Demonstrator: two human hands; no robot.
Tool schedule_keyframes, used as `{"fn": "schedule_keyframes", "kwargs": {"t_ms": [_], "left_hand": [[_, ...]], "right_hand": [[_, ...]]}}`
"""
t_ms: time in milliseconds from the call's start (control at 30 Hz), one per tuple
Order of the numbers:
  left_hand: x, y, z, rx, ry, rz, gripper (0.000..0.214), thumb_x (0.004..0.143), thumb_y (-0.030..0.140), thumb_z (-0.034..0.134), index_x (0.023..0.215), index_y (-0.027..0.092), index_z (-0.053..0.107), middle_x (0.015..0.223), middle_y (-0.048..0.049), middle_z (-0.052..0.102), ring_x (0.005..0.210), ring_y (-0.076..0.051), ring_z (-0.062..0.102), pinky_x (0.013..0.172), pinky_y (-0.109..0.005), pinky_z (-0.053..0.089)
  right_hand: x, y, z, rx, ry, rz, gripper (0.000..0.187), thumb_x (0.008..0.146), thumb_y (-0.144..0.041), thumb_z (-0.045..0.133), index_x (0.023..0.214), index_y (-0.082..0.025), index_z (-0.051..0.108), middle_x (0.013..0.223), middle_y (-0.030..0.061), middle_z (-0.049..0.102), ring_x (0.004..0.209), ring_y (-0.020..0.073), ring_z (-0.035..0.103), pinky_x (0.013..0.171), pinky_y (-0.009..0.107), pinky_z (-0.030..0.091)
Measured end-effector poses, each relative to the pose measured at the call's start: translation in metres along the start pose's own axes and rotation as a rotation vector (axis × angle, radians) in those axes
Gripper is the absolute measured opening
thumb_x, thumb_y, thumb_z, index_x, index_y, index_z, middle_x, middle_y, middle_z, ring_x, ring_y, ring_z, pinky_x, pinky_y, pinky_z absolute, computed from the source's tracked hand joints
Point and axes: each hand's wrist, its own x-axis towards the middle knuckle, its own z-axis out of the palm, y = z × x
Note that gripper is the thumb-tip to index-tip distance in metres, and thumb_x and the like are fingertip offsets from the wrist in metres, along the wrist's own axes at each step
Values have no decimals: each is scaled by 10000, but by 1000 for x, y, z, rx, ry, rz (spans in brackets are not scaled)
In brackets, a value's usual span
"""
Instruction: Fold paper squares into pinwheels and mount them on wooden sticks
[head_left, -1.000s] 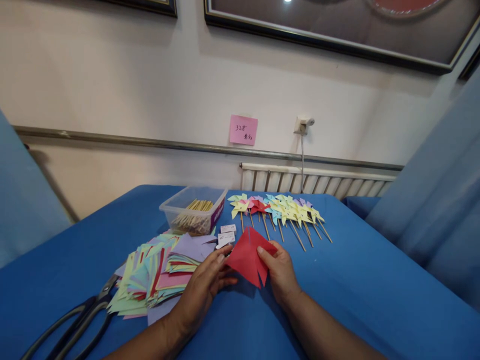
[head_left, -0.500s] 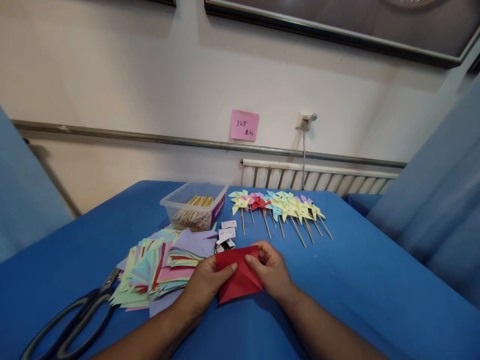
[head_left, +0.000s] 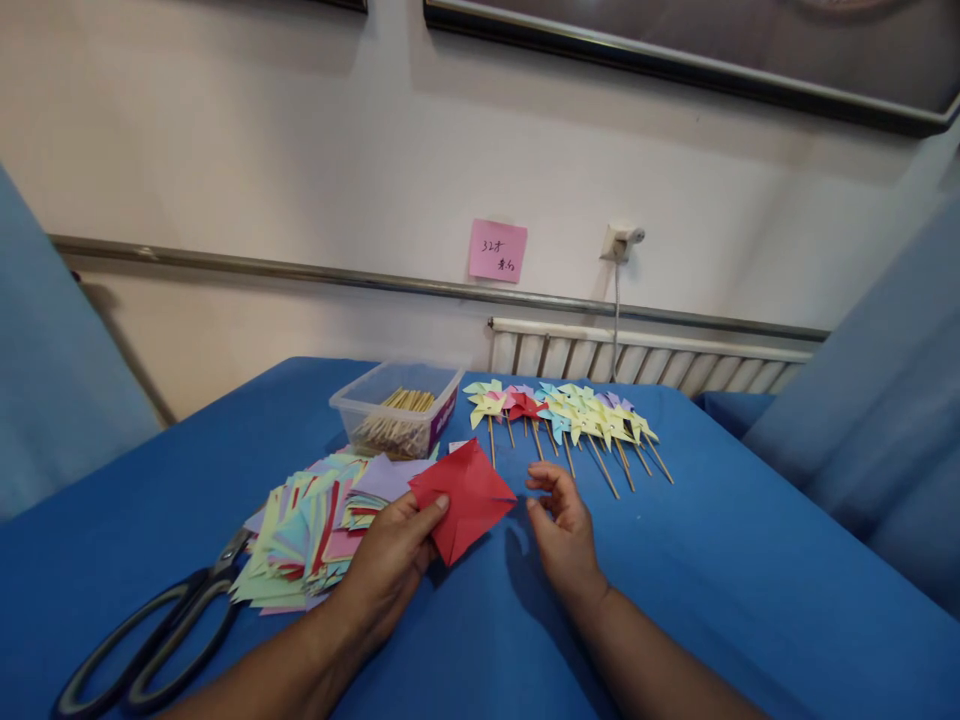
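Observation:
A red square of paper with slits running in from its corners is pinched at its left corner by my left hand, thumb on top. The paper is held above the table, one corner pointing away from me. Just to its right, my right hand is apart from the paper, its fingers curled with a gap between thumb and fingertips. Left of the red paper lies a fanned pile of coloured paper squares in green, yellow, purple, pink and red.
Scissors lie left of the pile. Behind it stands a clear plastic box of thin wooden sticks. Finished paper pinwheels on sticks lie at the back right. Small boxes are mostly hidden behind the red paper. Blue cloth covers the table.
My right hand has let go of the red paper and moved a little to the right. In my left hand the paper has turned so a corner points away from me.

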Motion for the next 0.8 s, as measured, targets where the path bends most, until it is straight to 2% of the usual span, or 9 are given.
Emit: {"fn": "schedule_keyframes", "kwargs": {"t_ms": [100, 233, 300, 367, 500, 567, 667, 800], "left_hand": [[-1, 3, 0, -91, -10, -13, 264, 712, 226, 674, 961, 141, 672, 920, -89, 728, 847, -238, 668, 761, -334, 527], [-2, 6, 2, -171, 39, -53, 234, 711, 107, 645, 942, 134, 673, 869, -79, 735, 796, -219, 681, 750, -318, 540], [-4, 7, 3, -194, 32, -75, 245, 713, 79, 630, 948, 133, 670, 865, -81, 735, 791, -223, 684, 738, -323, 546], [-4, 7, 3, -209, 16, -89, 246, 717, 73, 624, 952, 131, 669, 877, -85, 733, 811, -229, 682, 743, -328, 546], [-4, 6, -1, -187, 21, -96, 231, 724, 92, 629, 948, 127, 674, 877, -92, 733, 804, -220, 682, 764, -321, 534], [-3, 5, -3, -169, 9, -96, 230, 726, 109, 634, 951, 127, 675, 874, -96, 733, 780, -213, 683, 755, -318, 530], [-1, 5, -4, -132, -28, -84, 242, 718, 132, 647, 958, 130, 678, 861, -95, 734, 746, -207, 679, 729, -312, 521], [-1, 2, -3, -26, -67, -79, 270, 690, 162, 671, 958, 130, 684, 838, -88, 735, 717, -204, 671, 701, -296, 500]], "right_hand": [[-6, -11, 1, -101, -122, -119, 378, 708, -91, 529, 1045, -254, 576, 1288, 63, 432, 1149, 230, 450, 854, 348, 425], [-14, -22, 5, -100, -244, -145, 490, 683, -51, 546, 1103, -303, 577, 1390, 20, 314, 1277, 235, 322, 1018, 415, 306], [-16, -21, 7, -65, -274, -121, 496, 678, -57, 569, 1104, -311, 582, 1406, 8, 300, 1291, 230, 308, 1057, 423, 257], [-16, -15, 8, -17, -281, -97, 463, 693, -79, 582, 1100, -298, 588, 1383, 19, 353, 1282, 229, 329, 1065, 424, 248], [-12, 3, 8, 139, -203, 17, 344, 763, -170, 555, 1100, -235, 584, 1187, 74, 562, 1104, 220, 514, 954, 388, 393], [-9, 9, 6, 175, -131, 79, 310, 781, -201, 533, 1086, -220, 582, 1095, 74, 609, 968, 198, 577, 882, 360, 435], [-6, 13, 5, 211, -41, 127, 286, 778, -239, 544, 1059, -207, 584, 1009, 66, 632, 841, 175, 598, 820, 338, 451], [-5, 10, 6, 298, -38, 184, 301, 764, -297, 592, 1046, -195, 577, 905, 48, 636, 707, 147, 590, 701, 300, 465]]}}
